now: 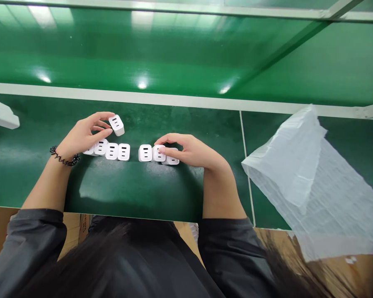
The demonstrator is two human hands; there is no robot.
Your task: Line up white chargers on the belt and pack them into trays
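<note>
Pinching a tilted white adapter (pixel 117 125) by its near side, the left hand (pixel 88 129) holds it just beyond a left row (pixel 112 152) of four in the head view. The right hand (pixel 192 151) grips the middle adapter (pixel 157 155) of a right row (pixel 145 153) of three, between thumb and fingers; whether either held piece touches the counter (pixel 136 188) cannot be told. For good handling, I would level the left piece and keep that palm high, as it overhangs the row's outer end; the right thumb should press lightly, lest its neighbours slide.

The gap between the rows is narrow, but bare counter lies in front of them up to the near edge. Behind runs a pale rail (pixel 174 98); well to the right, past a seam, a translucent sheet (pixel 332 182) droops over the edge.
</note>
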